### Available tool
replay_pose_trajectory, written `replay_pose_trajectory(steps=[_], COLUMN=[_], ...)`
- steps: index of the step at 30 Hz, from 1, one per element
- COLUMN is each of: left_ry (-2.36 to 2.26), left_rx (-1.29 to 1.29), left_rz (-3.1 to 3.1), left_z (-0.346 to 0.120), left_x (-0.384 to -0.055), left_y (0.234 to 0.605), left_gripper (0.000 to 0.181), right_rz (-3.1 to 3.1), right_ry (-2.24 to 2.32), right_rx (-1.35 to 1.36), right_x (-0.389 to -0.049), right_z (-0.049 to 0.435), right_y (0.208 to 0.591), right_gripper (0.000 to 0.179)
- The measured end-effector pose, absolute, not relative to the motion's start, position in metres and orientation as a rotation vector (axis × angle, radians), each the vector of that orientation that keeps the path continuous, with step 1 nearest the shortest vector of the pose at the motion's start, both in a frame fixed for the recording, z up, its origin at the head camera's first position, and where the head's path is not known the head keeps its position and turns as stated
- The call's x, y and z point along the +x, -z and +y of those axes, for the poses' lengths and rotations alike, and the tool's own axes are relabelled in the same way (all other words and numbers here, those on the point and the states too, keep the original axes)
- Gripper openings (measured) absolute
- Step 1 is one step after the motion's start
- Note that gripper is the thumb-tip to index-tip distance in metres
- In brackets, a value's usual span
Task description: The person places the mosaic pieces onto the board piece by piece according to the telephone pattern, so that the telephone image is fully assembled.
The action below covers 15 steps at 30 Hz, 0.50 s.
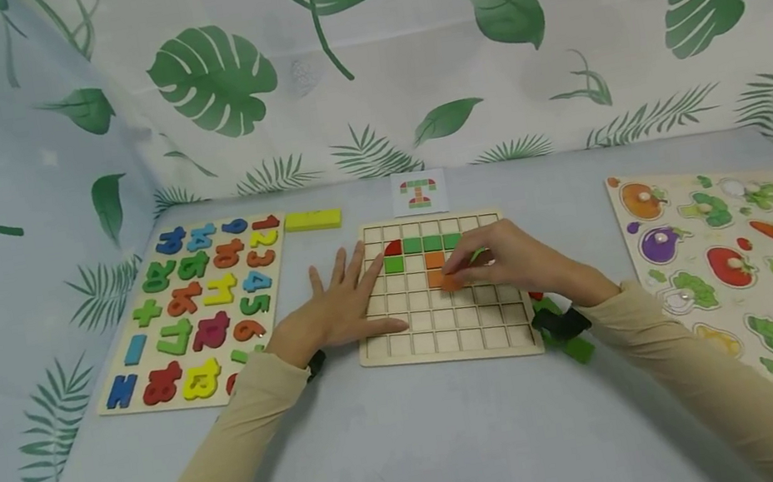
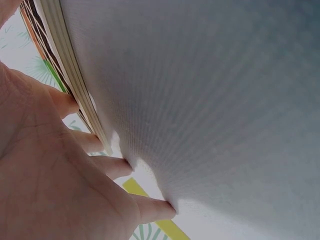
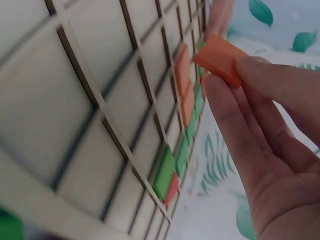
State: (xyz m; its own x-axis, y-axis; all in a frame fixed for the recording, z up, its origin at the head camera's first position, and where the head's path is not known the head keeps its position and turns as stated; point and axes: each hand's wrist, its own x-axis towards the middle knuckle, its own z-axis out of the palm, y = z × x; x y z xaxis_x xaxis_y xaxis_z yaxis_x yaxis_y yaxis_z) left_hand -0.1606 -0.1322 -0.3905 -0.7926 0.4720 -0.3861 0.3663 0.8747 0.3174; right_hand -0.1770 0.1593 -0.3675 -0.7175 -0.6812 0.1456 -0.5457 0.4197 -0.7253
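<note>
A wooden grid board (image 1: 403,348) lies flat in front of me. A red rounded tile (image 1: 394,248), several green tiles (image 1: 413,246) and orange tiles (image 1: 434,259) sit in its upper cells. My right hand (image 1: 506,256) pinches an orange square tile (image 3: 220,57) between thumb and fingertips, over the board's middle column; in the right wrist view this tile is tilted and apart from the grid. My left hand (image 1: 337,312) has its fingers spread across the board's left edge. In the left wrist view, its fingertips (image 2: 162,209) reach beside the board's edge.
A card with a T pattern (image 1: 419,193) lies behind the board, a yellow block (image 1: 312,220) to its left. A number puzzle (image 1: 144,338) lies at left, a vegetable puzzle (image 1: 734,304) at right. Loose green tiles (image 1: 580,349) lie beneath the right wrist.
</note>
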Motion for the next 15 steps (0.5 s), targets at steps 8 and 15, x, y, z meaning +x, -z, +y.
replay_pose_trajectory(steps=[8,15], left_ry=[-0.321,-0.311], left_rx=[0.604,0.609], left_rz=[2.574,2.578], left_z=[-0.133,-0.133], left_x=[-0.161,-0.162], left_y=[0.391,0.392], left_gripper=[0.11,0.109], right_rz=[2.543,2.555], right_ry=[1.121,1.12], right_rx=[-1.052,-1.088], right_x=[-0.17,-0.169], right_z=[0.145,0.141], right_y=[0.378,0.382], right_gripper=[0.014,0.015])
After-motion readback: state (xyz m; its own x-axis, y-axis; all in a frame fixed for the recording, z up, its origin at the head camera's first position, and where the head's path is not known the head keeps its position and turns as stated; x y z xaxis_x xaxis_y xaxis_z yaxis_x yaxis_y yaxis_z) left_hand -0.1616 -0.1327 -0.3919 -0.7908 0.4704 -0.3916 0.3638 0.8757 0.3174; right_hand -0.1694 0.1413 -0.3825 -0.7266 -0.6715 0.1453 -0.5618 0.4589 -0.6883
